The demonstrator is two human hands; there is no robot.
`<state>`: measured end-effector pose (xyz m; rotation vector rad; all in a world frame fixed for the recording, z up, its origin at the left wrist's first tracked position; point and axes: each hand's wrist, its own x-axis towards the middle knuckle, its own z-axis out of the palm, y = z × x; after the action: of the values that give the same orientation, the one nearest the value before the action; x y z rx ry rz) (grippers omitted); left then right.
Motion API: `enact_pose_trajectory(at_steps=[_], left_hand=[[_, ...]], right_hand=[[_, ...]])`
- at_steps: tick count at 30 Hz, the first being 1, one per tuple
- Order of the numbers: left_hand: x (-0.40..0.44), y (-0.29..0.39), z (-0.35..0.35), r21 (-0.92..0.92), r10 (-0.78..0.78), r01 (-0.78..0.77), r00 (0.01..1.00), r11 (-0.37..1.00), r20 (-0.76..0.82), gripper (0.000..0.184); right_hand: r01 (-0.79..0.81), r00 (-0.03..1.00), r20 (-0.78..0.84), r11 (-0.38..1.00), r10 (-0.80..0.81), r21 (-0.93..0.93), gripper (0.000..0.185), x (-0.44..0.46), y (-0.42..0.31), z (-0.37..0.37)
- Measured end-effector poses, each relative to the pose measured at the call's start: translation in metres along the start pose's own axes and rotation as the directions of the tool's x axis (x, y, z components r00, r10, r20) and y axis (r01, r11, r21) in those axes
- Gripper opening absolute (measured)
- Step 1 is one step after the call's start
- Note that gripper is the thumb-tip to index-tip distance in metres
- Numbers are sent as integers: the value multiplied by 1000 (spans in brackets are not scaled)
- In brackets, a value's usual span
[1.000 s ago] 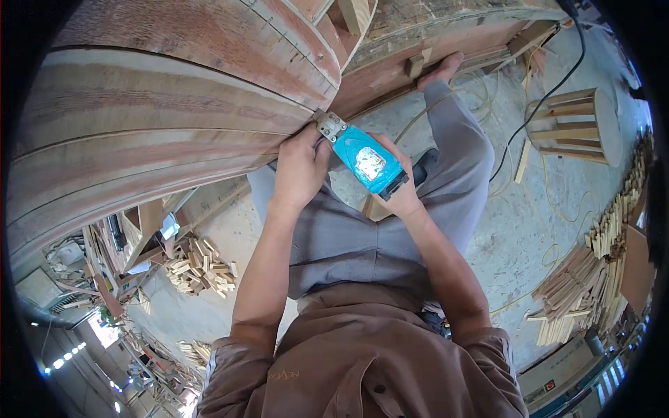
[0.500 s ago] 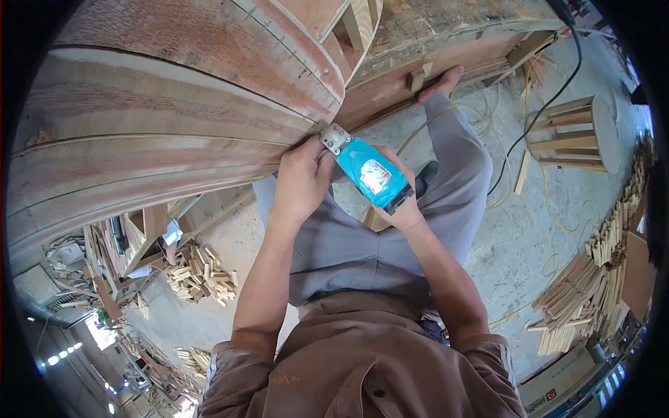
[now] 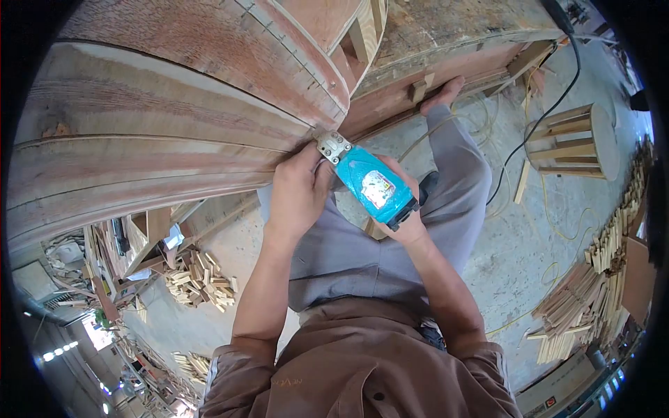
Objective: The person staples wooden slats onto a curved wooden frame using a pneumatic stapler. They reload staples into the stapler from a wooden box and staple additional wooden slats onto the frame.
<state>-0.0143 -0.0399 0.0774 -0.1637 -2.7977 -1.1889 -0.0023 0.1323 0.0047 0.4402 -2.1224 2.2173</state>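
Observation:
My right hand [image 3: 411, 221] is closed around a teal staple gun [image 3: 377, 187] with a metal nose and a worn white label; the gun's body hides most of the fingers. Its nose rests at the edge of a large curved wooden panel [image 3: 167, 111], near a corner. Just left of the nose, my left hand [image 3: 300, 189] has its fingers curled against the panel's lower edge, with the fingertips partly hidden. A row of staples or small nails runs along a pale curved strip [image 3: 291, 57] of the same wooden piece.
A long wooden frame [image 3: 453, 70] stands ahead, beside my bare foot [image 3: 444, 92]. To the right lie a round slatted wooden piece [image 3: 571, 141], a black cable [image 3: 557, 115], a yellow hose and stacked wood strips [image 3: 578, 296]. Wood offcuts [image 3: 202, 281] are piled at left.
The staple gun's rear has shifted slightly down and right, with my right hand moving along. My left hand stays at the panel's edge.

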Motion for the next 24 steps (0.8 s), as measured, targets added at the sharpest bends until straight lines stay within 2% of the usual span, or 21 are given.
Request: enact_pose_trajectory(at_steps=[2,4,6,8,9,12,15,18,24], left_hand=[[3,0,-1,-24,-5,5,1000,1000,-10,9],[4,2,-4,-43,-10,8,1000,999,-26,9],[2,8,-6,-39,-64,65,997,997,36,10],[0,13,-8,-50,-64,65,998,997,22,10],[0,15,-9,-66,-62,63,998,996,15,9],[2,20,-14,-42,-51,50,998,998,-31,10],[5,16,-17,-9,-3,3,1000,1000,-24,11],[2,24,-20,-23,-29,29,1000,999,5,10],[6,31,-29,-21,-43,42,998,999,-53,9]], right_hand=[[-8,1000,23,1000,8,-12,59,6,-3,0],[42,999,24,999,-42,5,59,6,-1,-2],[90,995,27,996,-91,27,58,4,-2,-2],[-56,998,12,989,55,136,58,1,-5,1],[-53,999,15,989,51,136,58,2,-7,1],[-29,999,29,992,26,123,57,8,-16,-2],[4,997,79,1000,-6,30,56,12,-20,-1],[-19,1000,18,993,17,113,54,7,-18,2],[-19,1000,0,1000,19,-6,54,13,-35,4]])
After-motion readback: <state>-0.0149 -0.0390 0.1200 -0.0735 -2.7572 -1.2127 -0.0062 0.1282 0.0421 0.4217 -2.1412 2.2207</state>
